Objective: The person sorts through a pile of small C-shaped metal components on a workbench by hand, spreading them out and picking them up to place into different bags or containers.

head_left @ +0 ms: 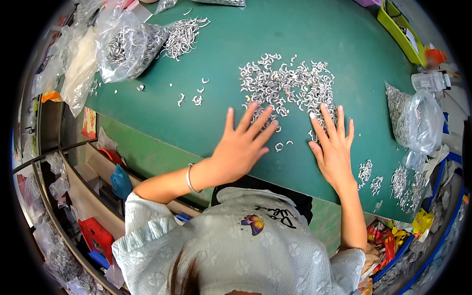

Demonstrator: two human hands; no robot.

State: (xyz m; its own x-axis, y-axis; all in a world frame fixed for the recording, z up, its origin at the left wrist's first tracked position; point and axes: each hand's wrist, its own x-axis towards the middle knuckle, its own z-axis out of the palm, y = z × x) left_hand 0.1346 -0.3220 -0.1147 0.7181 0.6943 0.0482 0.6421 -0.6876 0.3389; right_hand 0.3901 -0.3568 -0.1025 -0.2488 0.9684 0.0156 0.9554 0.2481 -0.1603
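Observation:
A spread heap of small silvery, crescent-shaped metal pieces (275, 81) covers the middle of the green tabletop (206, 128). My left hand (242, 142) lies with fingers spread, its fingertips on the near left edge of the heap. At the near right edge, my right hand (333, 147) reaches flat with fingers apart, the fingertips among the pieces. Neither hand grips anything. Two or three loose crescents (279, 146) lie between the hands, and the pieces under my fingers are partly hidden.
An open clear bag (130, 49) at the far left spills similar pieces (184, 39). Another filled bag (418, 118) stands at the right, near a clear jar (430, 81) and a yellow-green bin (400, 32). Small piles (399, 182) sit by the near right corner. Shelving with red bins (96, 241) is at the left.

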